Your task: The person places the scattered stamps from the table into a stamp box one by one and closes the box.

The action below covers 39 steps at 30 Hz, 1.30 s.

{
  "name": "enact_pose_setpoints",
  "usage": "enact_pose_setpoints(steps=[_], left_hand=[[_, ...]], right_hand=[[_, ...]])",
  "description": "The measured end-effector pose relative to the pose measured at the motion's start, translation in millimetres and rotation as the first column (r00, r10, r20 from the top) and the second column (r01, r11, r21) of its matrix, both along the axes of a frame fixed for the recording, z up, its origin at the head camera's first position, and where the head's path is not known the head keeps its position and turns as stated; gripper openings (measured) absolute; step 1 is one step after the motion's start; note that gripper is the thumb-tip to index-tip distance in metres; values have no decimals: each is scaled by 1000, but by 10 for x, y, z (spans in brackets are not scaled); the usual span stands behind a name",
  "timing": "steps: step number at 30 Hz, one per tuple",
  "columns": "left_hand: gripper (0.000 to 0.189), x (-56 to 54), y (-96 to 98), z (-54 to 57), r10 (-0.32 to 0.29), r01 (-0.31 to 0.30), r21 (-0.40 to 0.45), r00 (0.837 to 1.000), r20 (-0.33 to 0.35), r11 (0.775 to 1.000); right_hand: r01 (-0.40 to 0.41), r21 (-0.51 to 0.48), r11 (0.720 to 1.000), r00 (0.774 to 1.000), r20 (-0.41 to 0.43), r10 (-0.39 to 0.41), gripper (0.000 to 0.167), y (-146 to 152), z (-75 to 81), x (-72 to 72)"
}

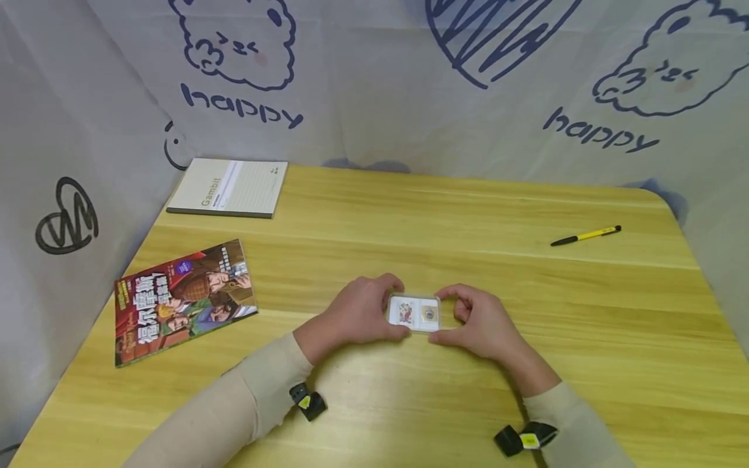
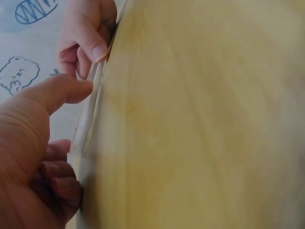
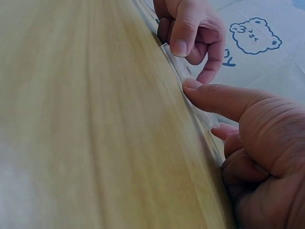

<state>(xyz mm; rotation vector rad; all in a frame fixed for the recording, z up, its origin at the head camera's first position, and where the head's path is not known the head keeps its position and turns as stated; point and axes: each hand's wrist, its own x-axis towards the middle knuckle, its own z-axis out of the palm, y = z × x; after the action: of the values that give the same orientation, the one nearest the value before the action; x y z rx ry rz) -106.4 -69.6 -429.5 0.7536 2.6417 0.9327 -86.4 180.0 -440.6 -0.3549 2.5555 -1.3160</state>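
A small flat clear plastic case lies low over the table, with a colourful figure on its left half and a gold square with a round emblem on its right. My left hand grips its left end, thumb at the near edge and index finger at the far edge. On the opposite end, my right hand pinches it between thumb and index finger. The left wrist view shows the case edge-on, close to the tabletop. In the right wrist view the thumb presses the near edge of the case.
A comic-style book lies at the left of the wooden table. Behind it sits a pale notebook with a dark spine. To the right at the back is a yellow and black pen. A printed white curtain hangs around the table.
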Motion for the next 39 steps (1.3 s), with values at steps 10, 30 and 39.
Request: enact_pose_setpoints(steps=[10,30,39], left_hand=[[63,-34,-94,29,-27,27,4,999,43,1000],[60,-7,-114,22,-32,31,17,998,56,999],[59,10,-106,38,3,-4,10,996,84,1000]], right_hand=[[4,24,1000,1000,1,-4,61,-2,-40,-7],[9,3,1000,1000,15,-9,63,-20,-18,11],[18,-49,999,999,34,-16,53,-15,12,20]])
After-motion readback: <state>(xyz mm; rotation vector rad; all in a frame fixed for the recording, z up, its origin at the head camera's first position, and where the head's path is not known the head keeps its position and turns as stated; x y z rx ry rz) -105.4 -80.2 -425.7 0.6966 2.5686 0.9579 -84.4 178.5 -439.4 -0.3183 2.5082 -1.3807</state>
